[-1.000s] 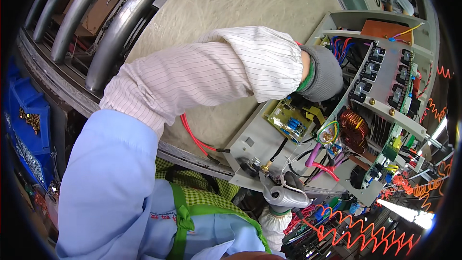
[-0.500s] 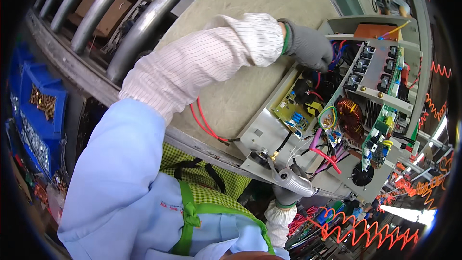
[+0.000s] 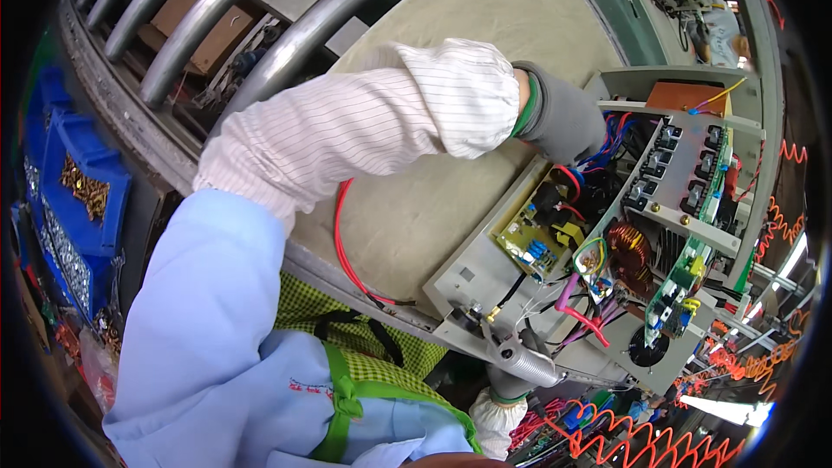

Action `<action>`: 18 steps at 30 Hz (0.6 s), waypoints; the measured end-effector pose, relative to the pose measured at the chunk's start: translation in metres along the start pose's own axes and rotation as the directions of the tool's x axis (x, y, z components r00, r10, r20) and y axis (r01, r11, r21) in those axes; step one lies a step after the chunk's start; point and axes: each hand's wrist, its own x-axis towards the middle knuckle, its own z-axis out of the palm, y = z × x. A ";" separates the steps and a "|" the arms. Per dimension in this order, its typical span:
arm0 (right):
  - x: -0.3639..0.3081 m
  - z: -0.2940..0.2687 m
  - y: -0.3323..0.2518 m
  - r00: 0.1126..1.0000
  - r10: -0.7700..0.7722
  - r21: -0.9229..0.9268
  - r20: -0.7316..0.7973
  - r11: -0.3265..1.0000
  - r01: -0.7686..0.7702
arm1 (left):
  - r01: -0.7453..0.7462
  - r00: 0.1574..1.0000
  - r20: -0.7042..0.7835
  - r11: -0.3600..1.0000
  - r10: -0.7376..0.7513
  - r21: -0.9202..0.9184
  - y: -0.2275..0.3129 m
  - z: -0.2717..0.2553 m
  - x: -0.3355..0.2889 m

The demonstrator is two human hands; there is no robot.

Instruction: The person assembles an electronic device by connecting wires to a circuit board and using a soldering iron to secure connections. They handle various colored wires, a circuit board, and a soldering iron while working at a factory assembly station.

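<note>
My left hand (image 3: pixel 565 121), in a grey glove, reaches over the left wall of an open metal chassis (image 3: pixel 459 282). Its fingers curl down beside a bundle of red and blue wires (image 3: pixel 614 140); whatever they pinch is hidden. Low at the chassis's near side, my gloved right hand (image 3: pixel 511 383) is closed around a silver ribbed cylindrical tool (image 3: pixel 529 364), which covers part of the hand. Inside the chassis are a yellowish circuit board (image 3: pixel 520 238), a copper-wound coil (image 3: pixel 630 251) and a thick pink-purple cable (image 3: pixel 568 299).
A pair of red wires (image 3: pixel 340 238) lies on the worktop (image 3: pixel 399 225) under my left sleeve. Metal rollers (image 3: pixel 204 22) run at the far left, with blue bins (image 3: pixel 87 178) of small parts below. Orange coiled hoses (image 3: pixel 650 442) hang at the right.
The view has shifted, so the chassis appears lower. My left fingers have drawn back toward the chassis's left wall, uncovering more red and blue wires. My right hand stays at the silver tool.
</note>
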 end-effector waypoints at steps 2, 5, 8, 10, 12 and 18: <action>-0.024 0.010 0.017 0.971 0.140 -0.005 0.195 0.990 -0.142 | -0.119 0.993 0.013 0.991 0.118 0.064 0.002 0.001 0.006; -0.031 0.024 0.028 1.000 0.020 -0.103 -0.002 0.994 -0.020 | -0.240 0.971 0.037 0.961 0.237 0.136 0.002 -0.001 0.013; -0.018 0.009 0.015 1.000 -0.011 -0.061 0.005 0.998 0.011 | -0.317 0.948 0.082 0.933 0.307 0.173 0.002 -0.002 0.021; -0.010 0.000 0.005 0.993 0.059 0.032 0.106 0.997 -0.063 | -0.325 0.945 0.092 0.930 0.313 0.172 -0.001 0.000 0.022; -0.015 0.006 0.007 0.993 0.075 0.012 0.086 0.997 -0.077 | -0.337 0.941 0.102 0.927 0.323 0.164 -0.002 0.002 0.023; -0.016 0.012 0.020 0.995 0.077 -0.016 0.062 0.997 -0.076 | -0.281 0.956 0.131 0.946 0.261 0.163 -0.002 0.004 0.008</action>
